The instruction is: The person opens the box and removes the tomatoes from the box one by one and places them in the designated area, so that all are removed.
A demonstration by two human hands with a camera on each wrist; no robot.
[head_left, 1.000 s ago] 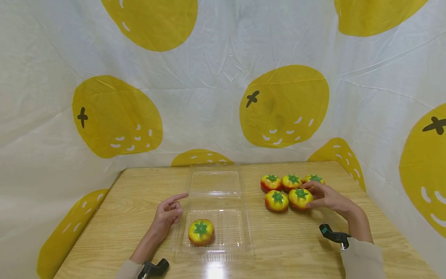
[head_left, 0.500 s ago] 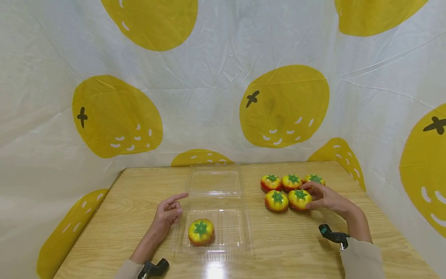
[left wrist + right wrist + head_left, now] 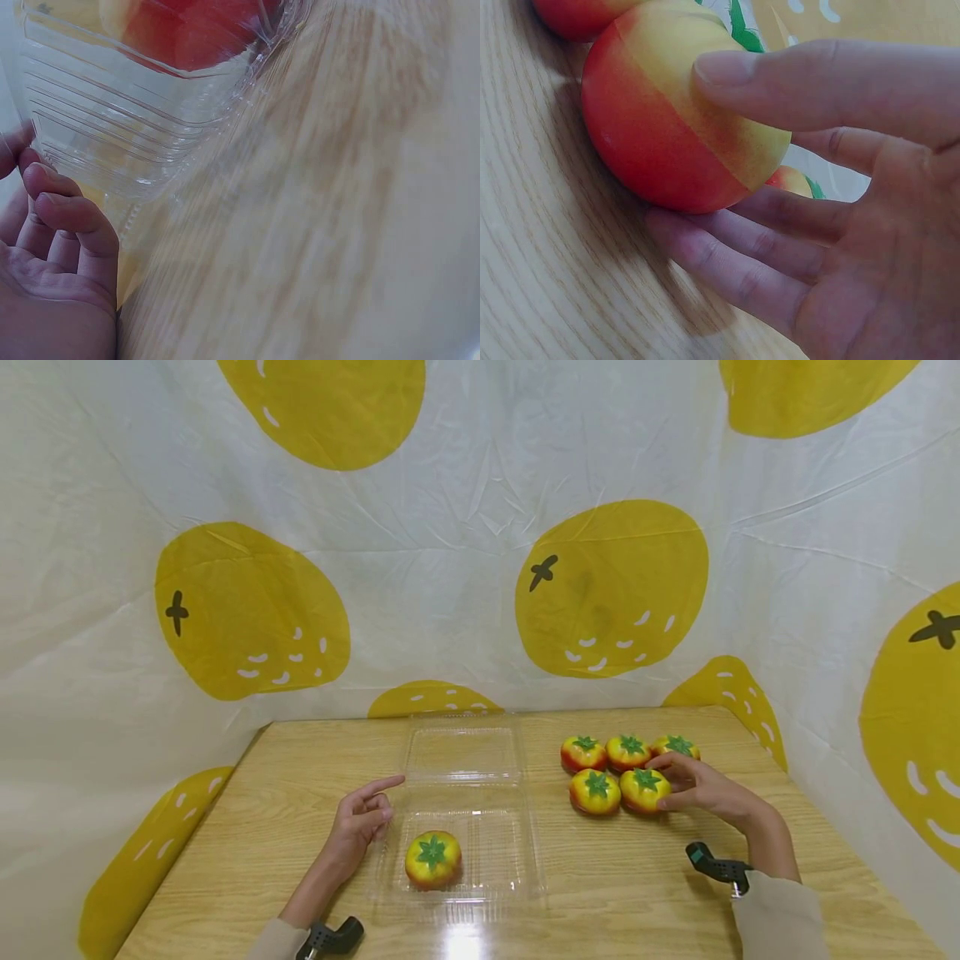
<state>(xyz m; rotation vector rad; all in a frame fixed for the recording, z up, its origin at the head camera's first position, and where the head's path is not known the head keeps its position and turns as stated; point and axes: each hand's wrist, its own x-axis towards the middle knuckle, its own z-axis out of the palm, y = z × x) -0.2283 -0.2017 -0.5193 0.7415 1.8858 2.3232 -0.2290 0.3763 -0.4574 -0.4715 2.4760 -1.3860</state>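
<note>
My right hand (image 3: pixel 701 789) grips a red-and-yellow toy tomato (image 3: pixel 642 789) with a green star-shaped top, at the front right of a cluster. In the right wrist view, the thumb (image 3: pixel 731 71) lies on its yellow upper side and the other fingers (image 3: pixel 735 244) reach under its red lower side. My left hand (image 3: pixel 360 822) pinches the left rim of a clear plastic clamshell box (image 3: pixel 491 852), with the index finger stretched along the edge. The box lies with its lid (image 3: pixel 461 752) folded back. Inside its front left part sits another toy tomato (image 3: pixel 433 858).
Several more toy tomatoes stand close together in two rows at the right, among them a front-left tomato (image 3: pixel 595 791) and a back-left tomato (image 3: pixel 582 753). All rest on a wooden table (image 3: pixel 615 885). A white curtain (image 3: pixel 435 610) with yellow fruit prints encloses the back and sides.
My right hand has shifted the gripped toy tomato very slightly to the left, toward its neighbour. The left hand and the clamshell box have stayed in place.
</note>
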